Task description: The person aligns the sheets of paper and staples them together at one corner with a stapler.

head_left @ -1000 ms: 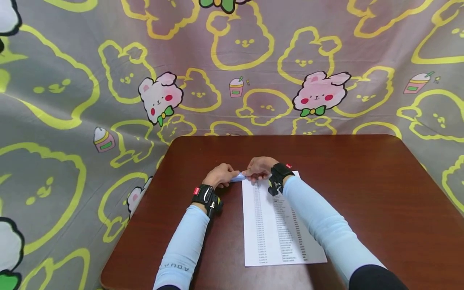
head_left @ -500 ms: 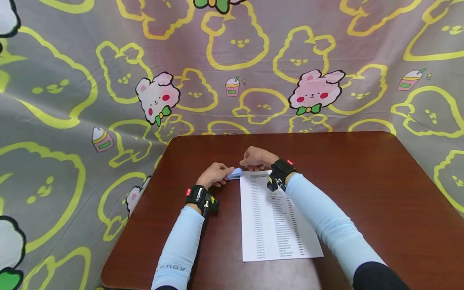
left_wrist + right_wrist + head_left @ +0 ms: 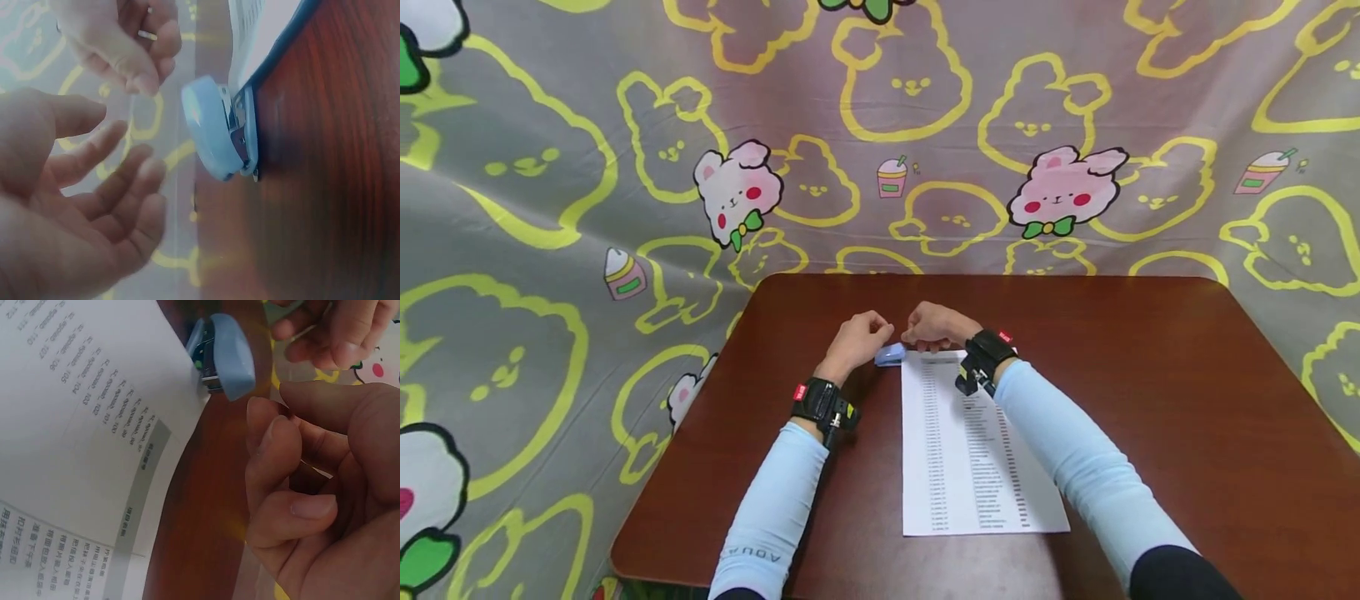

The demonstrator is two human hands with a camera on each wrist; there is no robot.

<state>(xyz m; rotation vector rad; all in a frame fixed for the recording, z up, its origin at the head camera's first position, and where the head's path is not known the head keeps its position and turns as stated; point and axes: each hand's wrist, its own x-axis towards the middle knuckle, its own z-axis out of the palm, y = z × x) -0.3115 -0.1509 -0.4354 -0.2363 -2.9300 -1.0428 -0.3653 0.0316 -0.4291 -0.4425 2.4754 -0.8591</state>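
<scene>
A light blue mini stapler (image 3: 890, 355) sits at the top left corner of a printed sheet (image 3: 955, 467) on the table. In the left wrist view the sheet's corner lies at the mouth of the stapler (image 3: 215, 128), between its upper arm and base. My left hand (image 3: 859, 340) hovers just beyond the stapler, holding nothing, fingers loosely bent. Over the sheet's top edge is my right hand (image 3: 936, 327). Its fingers (image 3: 275, 450) curl loosely, with the thumb apart from them and nothing visible in their grasp.
The dark red-brown wooden table (image 3: 1150, 400) has rounded far corners. Behind it and to the left hangs a grey curtain (image 3: 820, 83) with yellow outlines and cartoon rabbits. Each wrist wears a black strap with a small camera.
A second ago both hands were at the stapler by the sheet's corner. The right hand drew back first, away from the body; then the left hand let go of the stapler and lifted off.
</scene>
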